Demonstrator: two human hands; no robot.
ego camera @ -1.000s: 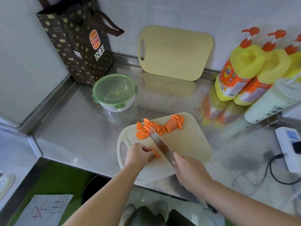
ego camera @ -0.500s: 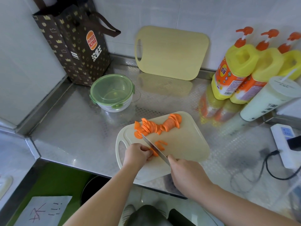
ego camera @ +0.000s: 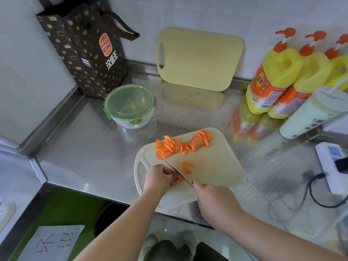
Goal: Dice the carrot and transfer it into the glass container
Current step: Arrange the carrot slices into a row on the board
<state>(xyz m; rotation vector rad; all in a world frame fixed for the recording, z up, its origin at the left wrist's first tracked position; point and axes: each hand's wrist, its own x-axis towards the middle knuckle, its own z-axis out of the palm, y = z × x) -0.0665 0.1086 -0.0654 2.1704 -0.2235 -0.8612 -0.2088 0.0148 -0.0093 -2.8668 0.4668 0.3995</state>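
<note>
A row of orange carrot slices (ego camera: 180,145) lies across the far side of the cream cutting board (ego camera: 216,166). My left hand (ego camera: 160,178) pinches a small stack of carrot slices (ego camera: 178,177) against the board. My right hand (ego camera: 212,196) grips the knife (ego camera: 177,171), whose blade rests down right beside my left fingers. A few cut carrot strips (ego camera: 187,166) lie to the right of the blade. The glass container (ego camera: 130,108) stands behind the board on the left, with its green lid on.
A brown paper bag (ego camera: 84,46) stands in the back left corner. A second cutting board (ego camera: 199,59) leans on the wall. Yellow soap bottles (ego camera: 278,80) and a white cup (ego camera: 312,113) crowd the right. A power strip (ego camera: 333,166) with cable lies at the far right.
The knife has come down nearer to my left fingers and more strips lie cut off to the blade's right. The camera has drifted slightly.
</note>
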